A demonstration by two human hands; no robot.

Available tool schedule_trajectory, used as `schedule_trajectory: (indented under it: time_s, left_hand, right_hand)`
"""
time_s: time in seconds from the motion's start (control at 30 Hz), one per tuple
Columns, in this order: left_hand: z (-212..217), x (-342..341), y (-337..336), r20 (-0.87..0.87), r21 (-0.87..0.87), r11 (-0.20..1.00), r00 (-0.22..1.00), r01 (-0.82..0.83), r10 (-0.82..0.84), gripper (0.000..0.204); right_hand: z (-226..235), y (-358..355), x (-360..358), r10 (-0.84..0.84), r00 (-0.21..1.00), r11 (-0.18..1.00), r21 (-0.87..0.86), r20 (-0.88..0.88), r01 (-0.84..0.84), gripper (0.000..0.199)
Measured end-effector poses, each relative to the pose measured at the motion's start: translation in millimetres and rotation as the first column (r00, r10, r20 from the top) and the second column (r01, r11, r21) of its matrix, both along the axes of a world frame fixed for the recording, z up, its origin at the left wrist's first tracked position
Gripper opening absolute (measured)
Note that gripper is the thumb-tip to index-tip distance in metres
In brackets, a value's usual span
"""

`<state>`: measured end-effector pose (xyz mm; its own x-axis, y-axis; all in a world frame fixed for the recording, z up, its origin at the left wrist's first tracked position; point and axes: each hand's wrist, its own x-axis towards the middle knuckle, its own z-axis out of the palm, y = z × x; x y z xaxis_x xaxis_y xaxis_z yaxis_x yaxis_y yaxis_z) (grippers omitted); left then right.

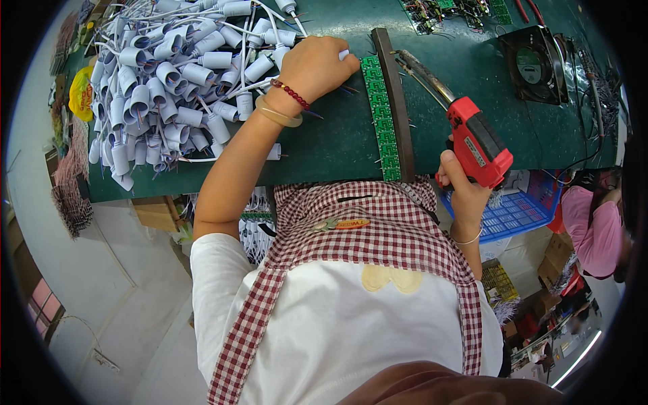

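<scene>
My left hand (pixel 317 64) is closed in a pinch on a white cable (pixel 344 54), of which only a short bit shows at the fingertips. It is just left of a strip of green circuit boards (pixel 380 115), which lies along a dark bar (pixel 393 101) on the bench. My right hand (pixel 464 192) is wrapped round the handle of a red and black soldering gun (pixel 478 143). The gun's metal tip points up and left, close to the bar's far end. Beside my left forearm lies a big heap of white lamp sockets (pixel 172 81) with cables.
The green bench (pixel 317 152) carries a black fan (pixel 533 64) at the right and wired boards (pixel 445 13) at the far edge. A blue plastic basket (pixel 516 212) is below the bench at right. Another person in a pink sleeve (pixel 584 226) is at the far right.
</scene>
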<state>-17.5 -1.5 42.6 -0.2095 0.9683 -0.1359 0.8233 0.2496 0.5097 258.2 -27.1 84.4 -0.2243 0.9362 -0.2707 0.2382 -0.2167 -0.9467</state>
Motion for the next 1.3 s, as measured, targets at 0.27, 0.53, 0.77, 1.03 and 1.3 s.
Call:
schedule_trajectory:
  time_s: [0.27,0.53,0.77,1.03,1.3]
  left_hand:
    - [8.6,-1.3,-16.6,0.078,0.096,0.995,0.996,0.026,-0.034,0.029]
    - [50.1,19.0,-29.3,-0.678,0.175,0.937,0.727,0.302,-0.108,0.016]
    - [48.8,2.4,25.6,-0.439,0.136,0.852,0.802,0.505,-0.405,0.022]
    - [7.5,-46.6,27.3,-0.136,0.499,0.848,0.983,0.175,-0.123,0.038]
    - [-21.9,-95.2,27.2,-0.554,0.027,0.958,0.794,-0.284,0.251,0.048]
  right_hand:
    - [0.7,0.1,1.9,-0.007,1.000,1.000,0.000,-0.002,0.007,0.029]
    - [3.3,1.7,1.0,-0.055,0.998,0.998,-0.005,-0.004,0.055,0.028]
    - [4.8,-1.1,2.7,-0.067,0.997,0.998,0.001,-0.031,0.067,0.029]
    - [7.4,-0.7,6.8,-0.129,0.992,0.991,0.029,-0.006,0.129,0.028]
    - [6.3,1.2,2.3,-0.124,0.990,0.992,0.013,-0.068,0.125,0.028]
